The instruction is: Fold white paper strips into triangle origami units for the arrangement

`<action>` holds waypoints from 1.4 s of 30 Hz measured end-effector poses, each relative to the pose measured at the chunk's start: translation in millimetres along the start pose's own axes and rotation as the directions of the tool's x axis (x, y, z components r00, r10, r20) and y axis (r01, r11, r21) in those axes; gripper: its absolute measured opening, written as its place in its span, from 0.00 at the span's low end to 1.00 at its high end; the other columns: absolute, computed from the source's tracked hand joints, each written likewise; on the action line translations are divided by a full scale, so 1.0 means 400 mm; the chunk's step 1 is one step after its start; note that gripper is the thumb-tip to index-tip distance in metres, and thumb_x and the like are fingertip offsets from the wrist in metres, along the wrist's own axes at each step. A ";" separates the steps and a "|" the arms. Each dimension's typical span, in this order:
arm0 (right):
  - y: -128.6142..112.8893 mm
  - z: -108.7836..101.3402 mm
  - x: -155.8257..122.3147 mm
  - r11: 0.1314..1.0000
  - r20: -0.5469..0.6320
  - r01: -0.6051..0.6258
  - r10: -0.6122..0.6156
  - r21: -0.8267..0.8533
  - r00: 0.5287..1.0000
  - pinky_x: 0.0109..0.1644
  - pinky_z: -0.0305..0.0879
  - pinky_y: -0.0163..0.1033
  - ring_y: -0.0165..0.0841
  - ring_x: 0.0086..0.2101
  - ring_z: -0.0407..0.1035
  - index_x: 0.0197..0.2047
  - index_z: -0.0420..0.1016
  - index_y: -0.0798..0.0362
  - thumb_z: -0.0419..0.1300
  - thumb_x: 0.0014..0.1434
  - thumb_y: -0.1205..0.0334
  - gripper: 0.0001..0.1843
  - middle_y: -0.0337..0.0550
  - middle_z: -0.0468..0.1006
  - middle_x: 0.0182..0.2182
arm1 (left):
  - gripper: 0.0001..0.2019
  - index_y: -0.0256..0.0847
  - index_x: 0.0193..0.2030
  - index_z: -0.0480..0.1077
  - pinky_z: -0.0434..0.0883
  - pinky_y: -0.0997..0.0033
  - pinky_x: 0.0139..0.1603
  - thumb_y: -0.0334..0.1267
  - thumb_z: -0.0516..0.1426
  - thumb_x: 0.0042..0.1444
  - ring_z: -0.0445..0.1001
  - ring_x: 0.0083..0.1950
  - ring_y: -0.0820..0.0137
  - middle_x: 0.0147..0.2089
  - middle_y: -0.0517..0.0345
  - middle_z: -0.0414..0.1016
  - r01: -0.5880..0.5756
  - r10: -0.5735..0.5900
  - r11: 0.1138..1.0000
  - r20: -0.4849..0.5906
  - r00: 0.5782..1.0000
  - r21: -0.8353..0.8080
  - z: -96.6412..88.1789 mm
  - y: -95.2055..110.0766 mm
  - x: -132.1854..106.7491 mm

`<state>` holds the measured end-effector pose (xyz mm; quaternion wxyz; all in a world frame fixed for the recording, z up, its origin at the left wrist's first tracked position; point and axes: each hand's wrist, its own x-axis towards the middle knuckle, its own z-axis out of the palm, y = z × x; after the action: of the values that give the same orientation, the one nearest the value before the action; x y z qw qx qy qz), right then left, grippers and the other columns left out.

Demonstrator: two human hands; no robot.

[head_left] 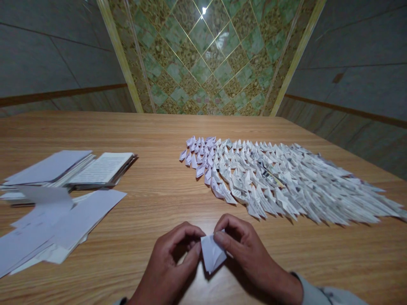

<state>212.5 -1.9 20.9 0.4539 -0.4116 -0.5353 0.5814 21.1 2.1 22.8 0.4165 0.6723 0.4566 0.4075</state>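
Observation:
Between my two hands, a small folded piece of white paper is held just above the table, one corner pointing down toward me. My left hand pinches its left edge between thumb and fingers. On the upper right side, my right hand grips it, the thumb lying across the front face and the fingers partly hidden behind. Creases and layered flaps show on the paper. Beyond my hands stand many folded paper boats in close rows, plain white ones at the left and printed ones farther right.
At the left lie a stack of paper sheets, a thick pile of printed pages and loose white sheets that overlap. The wooden table reaches back toward a tiled wall, with grey walls on both sides.

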 end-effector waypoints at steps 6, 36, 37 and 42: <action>0.006 0.002 -0.003 0.994 -0.010 0.036 -0.038 -0.099 0.999 0.32 0.57 0.36 0.30 0.28 0.61 0.31 0.72 0.54 0.64 0.63 0.47 0.19 0.36 0.69 0.26 | 0.08 0.42 0.32 0.76 0.70 0.75 0.34 0.35 0.57 0.61 0.76 0.31 0.69 0.29 0.60 0.77 -0.079 0.078 0.995 0.013 0.997 0.059 -0.002 -0.003 -0.003; 0.002 0.003 0.000 0.979 -0.037 -0.004 -0.003 -0.205 0.999 0.30 0.56 0.34 0.29 0.26 0.61 0.27 0.70 0.54 0.61 0.63 0.46 0.22 0.36 0.69 0.23 | 0.19 0.38 0.27 0.72 0.63 0.74 0.31 0.50 0.61 0.61 0.64 0.29 0.71 0.26 0.60 0.69 0.270 -0.240 0.922 0.137 0.961 -0.278 0.003 -0.027 -0.004; 0.001 0.002 0.001 0.976 -0.043 0.009 -0.018 -0.217 0.999 0.30 0.56 0.34 0.29 0.27 0.61 0.27 0.69 0.54 0.61 0.63 0.45 0.22 0.36 0.68 0.23 | 0.19 0.38 0.27 0.72 0.63 0.75 0.31 0.50 0.61 0.61 0.64 0.29 0.71 0.26 0.61 0.69 0.277 -0.246 0.918 0.141 0.959 -0.284 0.004 -0.025 -0.003; 0.003 0.002 0.007 0.981 -0.087 0.024 -0.042 -0.191 0.995 0.30 0.56 0.34 0.29 0.27 0.60 0.27 0.67 0.53 0.60 0.64 0.44 0.23 0.35 0.67 0.24 | 0.15 0.38 0.32 0.71 0.63 0.76 0.29 0.48 0.65 0.55 0.65 0.29 0.72 0.27 0.62 0.69 0.305 -0.260 0.898 0.178 0.949 -0.316 0.011 -0.019 0.000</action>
<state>211.0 0.5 19.8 0.4459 -0.4698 -0.5739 0.5011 23.1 3.2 14.2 0.6100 0.5422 0.4437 0.3701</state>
